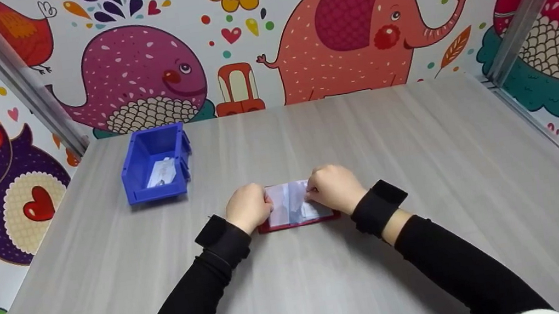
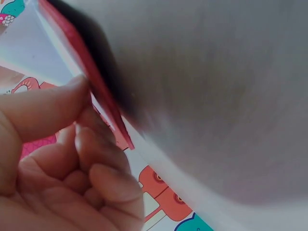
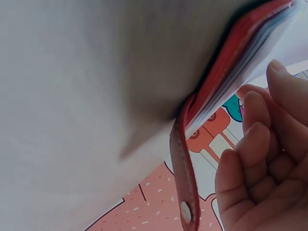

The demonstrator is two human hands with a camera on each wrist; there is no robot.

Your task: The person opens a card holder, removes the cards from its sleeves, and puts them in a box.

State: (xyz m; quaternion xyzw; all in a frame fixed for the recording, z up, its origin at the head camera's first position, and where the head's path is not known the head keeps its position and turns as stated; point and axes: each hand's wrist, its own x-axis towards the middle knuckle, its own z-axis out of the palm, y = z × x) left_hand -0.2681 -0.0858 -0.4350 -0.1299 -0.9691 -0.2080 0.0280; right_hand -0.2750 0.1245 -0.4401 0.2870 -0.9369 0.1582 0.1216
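A red card holder point(image 1: 301, 224) is spread open between the person's hands, near the middle of the tabletop; I can't tell whether it lies quite flat or is tipped up a little. Its clear sleeves point(image 1: 278, 207) face up, and a strap point(image 3: 183, 163) with a metal snap point(image 3: 186, 211) sticks out past its right side. The left hand point(image 1: 248, 207) pinches the left edge between thumb and bent forefinger, the other fingers curled in. The right hand point(image 1: 338, 188) has its fingers curled too, and by the look of it thumb and forefinger nip one of the sleeves.

To my mind the thin plastic is the weak spot: slick layers could cling and lift two at once, or crease if pulled hard. Should the left pinch loosen, the holder might well spring shut or skid.

The tabletop point(image 1: 299, 287) is pale, wood-grained and smooth-looking, so it may give little grip. Further off to the left stands a blue plastic bin point(image 1: 157, 193) with a whitish packet point(image 1: 162, 172) inside. Around it all, cartoon wall panels show a purple whale point(image 1: 138, 67) and a coral elephant point(image 1: 349, 30).
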